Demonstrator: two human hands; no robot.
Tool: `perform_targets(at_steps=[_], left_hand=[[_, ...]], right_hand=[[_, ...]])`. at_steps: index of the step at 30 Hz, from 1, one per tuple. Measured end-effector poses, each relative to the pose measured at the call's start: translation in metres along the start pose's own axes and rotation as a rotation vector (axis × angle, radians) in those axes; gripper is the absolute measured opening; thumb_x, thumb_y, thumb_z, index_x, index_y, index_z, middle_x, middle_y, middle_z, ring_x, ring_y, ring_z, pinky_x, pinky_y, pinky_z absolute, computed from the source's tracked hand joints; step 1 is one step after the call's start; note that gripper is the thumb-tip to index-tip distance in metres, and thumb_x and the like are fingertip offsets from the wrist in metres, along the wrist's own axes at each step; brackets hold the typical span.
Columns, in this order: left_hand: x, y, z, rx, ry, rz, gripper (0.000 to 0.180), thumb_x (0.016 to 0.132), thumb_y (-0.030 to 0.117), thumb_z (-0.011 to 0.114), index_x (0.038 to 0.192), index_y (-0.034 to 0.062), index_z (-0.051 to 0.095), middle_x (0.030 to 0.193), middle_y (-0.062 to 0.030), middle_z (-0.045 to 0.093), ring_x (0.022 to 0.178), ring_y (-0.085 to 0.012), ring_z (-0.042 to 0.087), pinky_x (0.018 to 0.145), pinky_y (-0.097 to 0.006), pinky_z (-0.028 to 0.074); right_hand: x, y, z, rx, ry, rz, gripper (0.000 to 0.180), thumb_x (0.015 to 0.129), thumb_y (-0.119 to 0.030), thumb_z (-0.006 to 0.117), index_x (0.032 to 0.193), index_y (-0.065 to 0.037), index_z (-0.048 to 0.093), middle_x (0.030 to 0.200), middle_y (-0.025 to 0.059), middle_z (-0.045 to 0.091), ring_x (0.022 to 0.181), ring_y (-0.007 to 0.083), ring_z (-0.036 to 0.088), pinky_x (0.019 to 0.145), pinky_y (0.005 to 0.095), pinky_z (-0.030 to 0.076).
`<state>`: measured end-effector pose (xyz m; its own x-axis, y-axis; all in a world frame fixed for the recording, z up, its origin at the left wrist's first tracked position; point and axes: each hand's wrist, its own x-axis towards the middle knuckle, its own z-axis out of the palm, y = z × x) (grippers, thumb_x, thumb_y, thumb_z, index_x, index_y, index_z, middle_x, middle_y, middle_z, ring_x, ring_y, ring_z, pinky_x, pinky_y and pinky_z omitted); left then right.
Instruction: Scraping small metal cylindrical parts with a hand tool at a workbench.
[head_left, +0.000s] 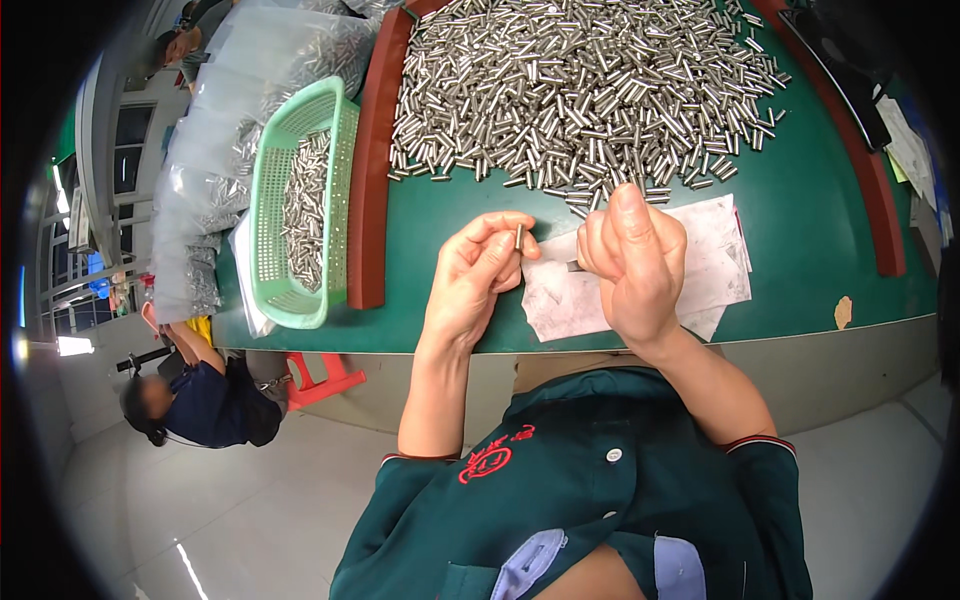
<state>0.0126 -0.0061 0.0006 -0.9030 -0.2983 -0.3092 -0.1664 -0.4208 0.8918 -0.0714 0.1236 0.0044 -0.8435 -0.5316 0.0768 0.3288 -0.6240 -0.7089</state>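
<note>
Pin in left hand, big pile of loose pins on desk

Head view, the only one. My left hand (475,260) pinches one metal pin (519,237) roughly upright between thumb and finger, over the desk (800,260) toward its near edge, just left of the smudged cloth (715,250). My right hand (635,265) is curled, thumb up, over the cloth; a bit of metal shows at the fingers, can't tell if it's gripped.

Progress: mid-run is my read, plenty left. The loose pile (590,90) covers the desk's far middle, between the red-brown left rail (370,220) and right rail (880,225). Can't tell which pins are done.

Containers: green mesh basket (345,190) just outside the left rail, toward the desk's left edge. Part-filled with pins, by the look of it. Clear plastic bags (260,50) line that edge beyond it, metal pieces visible inside; count unclear.
</note>
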Motion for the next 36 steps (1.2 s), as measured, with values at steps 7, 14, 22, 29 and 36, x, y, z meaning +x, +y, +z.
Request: perform_targets(at_steps=[7,14,22,29,36], left_hand=[[0.015,0.012,-0.002,0.302,0.132,0.168,0.016,0.083,0.017,0.054,0.078,0.0015,0.053,0.064,0.0018,0.046,0.051,-0.0044,0.034,0.047,-0.018,0.029],[0.041,0.008,0.011,1.316,0.311,0.544,0.018,0.066,0.010,0.068,0.073,0.0003,0.055,0.046,-0.0060,0.037,0.040,-0.0179,0.036,0.041,-0.031,0.032],[0.028,0.006,0.005,1.305,0.190,0.509,0.014,0.071,0.003,0.061,0.074,-0.0004,0.048,0.058,-0.0134,0.050,0.051,-0.0274,0.051,0.048,-0.035,0.040],[0.021,0.005,-0.002,1.408,0.268,0.444,0.019,0.073,0.002,0.059,0.085,-0.0016,0.044,0.068,-0.0170,0.054,0.062,-0.0317,0.055,0.055,-0.038,0.042],[0.020,0.003,0.000,1.499,0.330,0.532,0.013,0.077,0.003,0.055,0.086,-0.0018,0.046,0.062,-0.0140,0.052,0.056,-0.0301,0.052,0.053,-0.036,0.041]], right_hand=[[0.000,0.000,-0.001,0.024,-0.015,0.002,0.039,0.091,-0.018,0.037,0.054,-0.007,0.030,0.047,-0.0043,0.026,0.042,0.0037,0.020,0.039,0.0221,0.017],[0.000,-0.001,-0.001,0.002,0.011,-0.006,0.040,0.091,-0.019,0.037,0.053,-0.007,0.029,0.047,-0.0042,0.026,0.042,0.0041,0.020,0.039,0.0220,0.018],[0.000,-0.002,-0.003,0.019,0.000,0.000,0.040,0.091,-0.019,0.037,0.053,-0.008,0.029,0.047,-0.0042,0.026,0.042,0.0040,0.020,0.039,0.0220,0.017],[0.000,-0.002,-0.002,0.021,0.002,-0.003,0.040,0.091,-0.019,0.037,0.053,-0.008,0.028,0.047,-0.0044,0.026,0.042,0.0037,0.020,0.039,0.0220,0.017],[0.001,0.000,-0.003,0.015,0.007,0.001,0.040,0.091,-0.019,0.037,0.053,-0.008,0.029,0.046,-0.0042,0.026,0.042,0.0038,0.020,0.039,0.0222,0.017]])
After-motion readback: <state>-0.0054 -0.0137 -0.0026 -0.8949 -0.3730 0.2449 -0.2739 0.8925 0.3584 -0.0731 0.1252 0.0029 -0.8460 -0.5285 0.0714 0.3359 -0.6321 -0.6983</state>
